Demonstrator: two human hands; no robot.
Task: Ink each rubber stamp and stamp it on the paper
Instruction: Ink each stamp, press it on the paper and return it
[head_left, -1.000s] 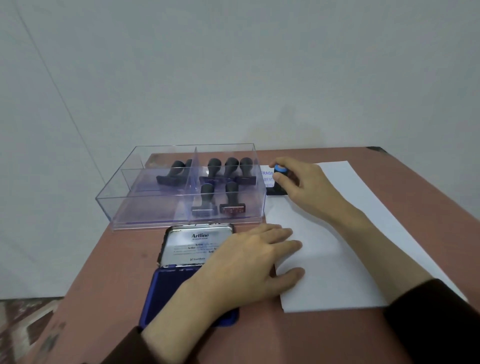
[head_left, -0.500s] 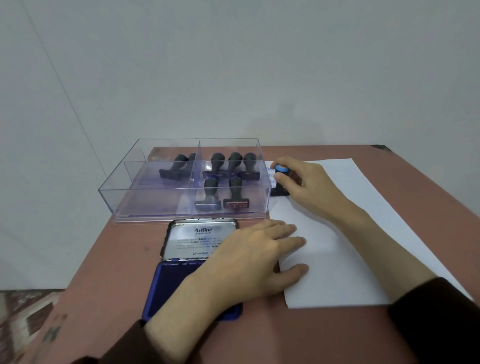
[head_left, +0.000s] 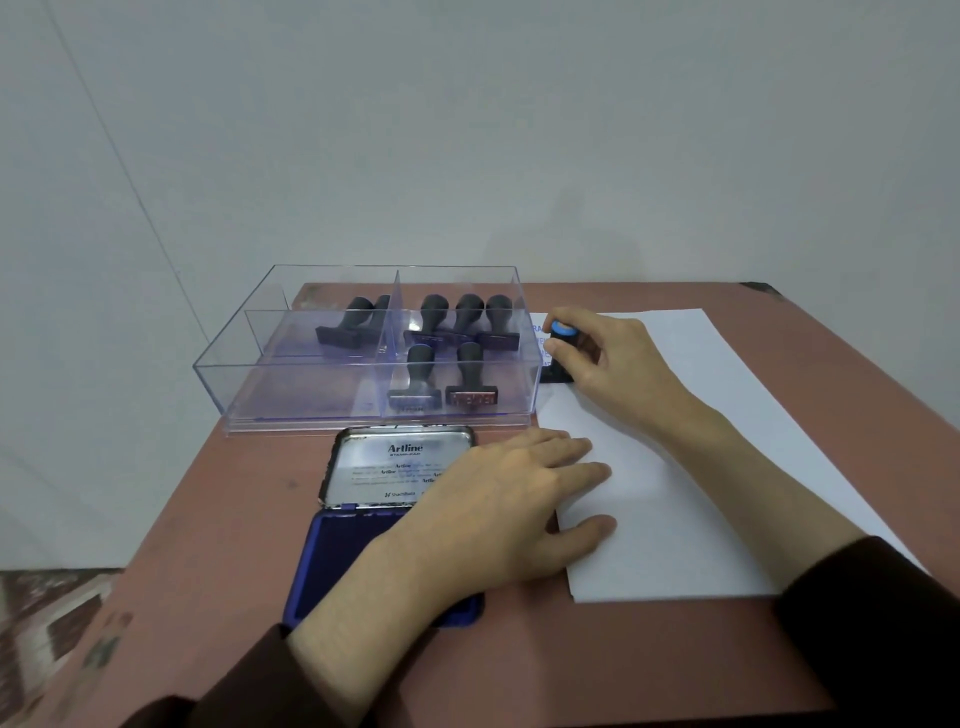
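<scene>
- Little has moved since the earlier frames: both hands keep their places. The scene only sits slightly higher in the picture, which I take for a tilt of the head.
- Right hand (head_left: 618, 364), centre right, has its fingers curled round the handle of a black, blue-capped rubber stamp (head_left: 562, 332). The stamp's base stands on the upper left corner of the white paper (head_left: 675, 467), just beside the right wall of the clear divided tray (head_left: 311, 384).
- Left hand (head_left: 514, 499), low centre, lies flat with fingers straight. Fingertips and thumb rest on the paper's left edge. Palm and wrist lie over the open blue Artline ink pad (head_left: 343, 561) and part of its metal lid (head_left: 395, 467); whether they touch it I cannot tell.
- Blue printed letters (head_left: 540, 340) show on the paper just left of the stamp, partly hidden by it. A base set too near them would, I judge, overlap and muddle both marks.
- Rocking or twisting the handle under pressure would likely smear or double the print.
- Lifting at a slant could drag the sheet if the left hand eases off.
- A dip of the wrist into the pad could carry ink onto the sheet.
- Seven black-handled stamps (head_left: 470, 374) wait in the tray, two in the left compartment and five in the right. A careless reach might topple them.
- Everything rests on the reddish table (head_left: 234, 519).
</scene>
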